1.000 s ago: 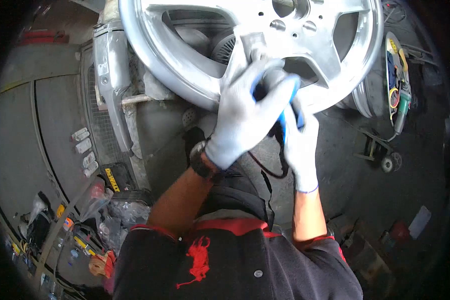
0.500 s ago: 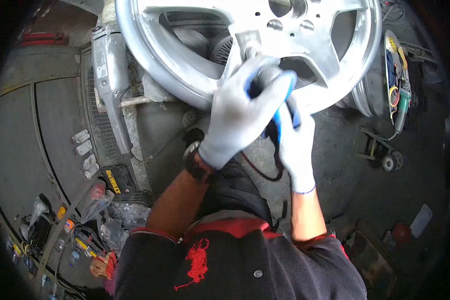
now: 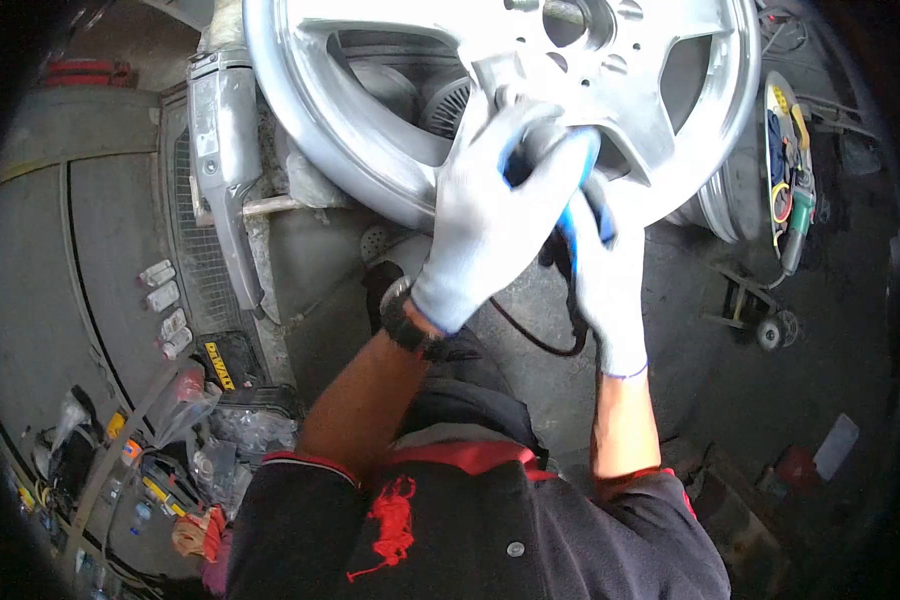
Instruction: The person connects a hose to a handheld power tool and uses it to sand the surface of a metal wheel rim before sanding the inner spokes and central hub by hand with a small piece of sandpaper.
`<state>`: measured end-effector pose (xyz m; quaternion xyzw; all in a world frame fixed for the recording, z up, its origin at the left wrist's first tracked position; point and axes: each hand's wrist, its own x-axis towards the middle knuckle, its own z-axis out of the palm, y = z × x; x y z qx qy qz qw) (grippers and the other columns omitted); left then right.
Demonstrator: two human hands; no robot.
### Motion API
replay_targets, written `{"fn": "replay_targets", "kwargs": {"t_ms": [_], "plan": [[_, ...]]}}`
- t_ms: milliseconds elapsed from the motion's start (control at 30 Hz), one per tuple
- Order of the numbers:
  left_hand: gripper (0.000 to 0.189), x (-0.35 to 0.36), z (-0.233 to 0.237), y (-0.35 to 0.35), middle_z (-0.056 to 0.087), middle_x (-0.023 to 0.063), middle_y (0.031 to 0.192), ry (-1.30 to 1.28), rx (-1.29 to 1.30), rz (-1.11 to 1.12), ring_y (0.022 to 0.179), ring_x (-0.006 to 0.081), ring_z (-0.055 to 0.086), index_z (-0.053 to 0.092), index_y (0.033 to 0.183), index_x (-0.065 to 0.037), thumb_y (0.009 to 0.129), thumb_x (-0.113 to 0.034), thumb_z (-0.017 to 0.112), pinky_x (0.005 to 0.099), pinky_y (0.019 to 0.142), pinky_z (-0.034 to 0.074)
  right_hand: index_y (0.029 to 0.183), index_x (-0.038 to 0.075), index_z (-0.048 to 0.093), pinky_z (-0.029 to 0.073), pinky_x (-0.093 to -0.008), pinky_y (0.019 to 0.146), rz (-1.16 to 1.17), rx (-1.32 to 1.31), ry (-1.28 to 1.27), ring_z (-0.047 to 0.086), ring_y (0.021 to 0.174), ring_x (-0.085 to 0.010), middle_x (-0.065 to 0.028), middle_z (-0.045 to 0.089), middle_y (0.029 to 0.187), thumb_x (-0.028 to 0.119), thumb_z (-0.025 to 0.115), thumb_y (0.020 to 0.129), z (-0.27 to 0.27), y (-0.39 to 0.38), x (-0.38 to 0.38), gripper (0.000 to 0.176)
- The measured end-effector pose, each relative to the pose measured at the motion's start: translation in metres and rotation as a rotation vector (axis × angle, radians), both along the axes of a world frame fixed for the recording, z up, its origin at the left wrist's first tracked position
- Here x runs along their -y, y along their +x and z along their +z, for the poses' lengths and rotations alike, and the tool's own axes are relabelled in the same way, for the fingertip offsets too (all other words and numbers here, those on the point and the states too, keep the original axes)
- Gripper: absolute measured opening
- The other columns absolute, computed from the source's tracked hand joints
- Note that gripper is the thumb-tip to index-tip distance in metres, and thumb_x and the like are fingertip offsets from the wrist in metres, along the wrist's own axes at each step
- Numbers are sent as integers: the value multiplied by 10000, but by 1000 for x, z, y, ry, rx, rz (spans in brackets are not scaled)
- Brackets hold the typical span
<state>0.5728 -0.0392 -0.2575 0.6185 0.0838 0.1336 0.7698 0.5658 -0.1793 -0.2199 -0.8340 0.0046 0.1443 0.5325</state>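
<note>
A silver alloy wheel (image 3: 340, 150) with broad spokes fills the top of the view. Both my hands wear white gloves with blue palms. My left hand (image 3: 495, 215) is closed round the front of a hand-held power tool (image 3: 543, 142), close to the lower left spoke. Lower and to the right, my right hand (image 3: 612, 275) wraps the tool's rear body. A dark cord or hose (image 3: 535, 345) curves down from it. Gloves and motion blur hide most of the tool, so its exact kind and its contact with the spoke cannot be made out.
An angle grinder (image 3: 797, 225) lies at the right near a tray of tools. A grey plastic car part (image 3: 215, 130) stands at the left. Small bottles (image 3: 170, 295), a yellow-labelled DeWalt case (image 3: 225, 365) and plastic bags (image 3: 250, 425) are further down left.
Both hands and the tool have shifted slightly right in the view, with the tool's front end a little lower. The wheel also sits slightly lower in the view. The grip stays the same.
</note>
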Motion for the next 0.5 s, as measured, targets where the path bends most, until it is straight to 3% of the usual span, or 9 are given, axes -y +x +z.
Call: {"fn": "replay_targets", "kwargs": {"t_ms": [67, 100, 200, 267, 367, 433, 467, 500], "plan": [[344, -5, 1, 20, 751, 136, 1043, -131, 157, -2, 923, 165, 735, 697, 1192, 7, 956, -236, 758, 302, 801, 585, 1303, -24, 649, 531, -279, 730, -10, 147, 9, 640, 815, -117, -107, 698, 989, 234, 642, 1034, 1, 18, -13, 373], [324, -9, -1, 28, 750, 134, 1036, -75, 204, -1, 888, 161, 743, 705, 1184, -1, 962, -232, 753, 291, 778, 590, 1314, -17, 643, 532, -297, 800, 8, 127, -12, 642, 867, -137, -108, 697, 1004, 252, 628, 1043, 6, 22, -15, 382], [330, -15, 3, 18, 743, 131, 1052, -49, 103, -96, 909, 160, 743, 702, 1192, -1, 962, -231, 753, 297, 785, 593, 1333, -10, 632, 529, -291, 784, -25, 47, 21, 638, 855, -133, -105, 698, 1032, 244, 627, 1043, -3, 13, -12, 386], [378, -7, 3, -1, 691, 160, 1129, -104, -70, -65, 969, 229, 732, 706, 1198, -6, 922, -252, 782, 332, 827, 590, 1323, -4, 633, 522, -272, 770, -2, 57, 27, 630, 846, -112, -89, 692, 1023, 213, 630, 1042, -4, -3, -8, 355], [403, -4, -4, -6, 678, 180, 1145, 15, -78, -16, 989, 261, 726, 712, 1194, -8, 902, -273, 797, 352, 841, 587, 1327, -6, 629, 525, -274, 755, -4, -68, 52, 638, 849, -114, -90, 699, 1030, 203, 632, 1041, -3, -7, -4, 355], [369, -8, 8, 4, 675, 170, 1157, -65, -66, -53, 967, 247, 731, 716, 1185, -3, 918, -251, 781, 334, 810, 587, 1347, -10, 618, 520, -259, 715, 41, 236, -57, 639, 825, -101, -89, 706, 1015, 216, 634, 1042, -12, 4, -4, 380], [333, -15, 7, 13, 697, 151, 1118, 112, 60, -89, 921, 212, 739, 713, 1179, 7, 938, -218, 762, 313, 774, 587, 1347, -10, 618, 520, -259, 715, 42, 237, -58, 639, 825, -101, -89, 706, 1015, 216, 634, 1042, -14, 11, -8, 380], [352, -19, 7, 25, 703, 118, 1118, 62, 127, -132, 965, 158, 704, 669, 1240, 31, 970, -188, 725, 283, 817, 568, 1351, -11, 615, 515, -254, 702, -23, 205, -4, 631, 814, -90, -84, 707, 1009, 226, 632, 1044, -13, 19, -13, 389]]}}
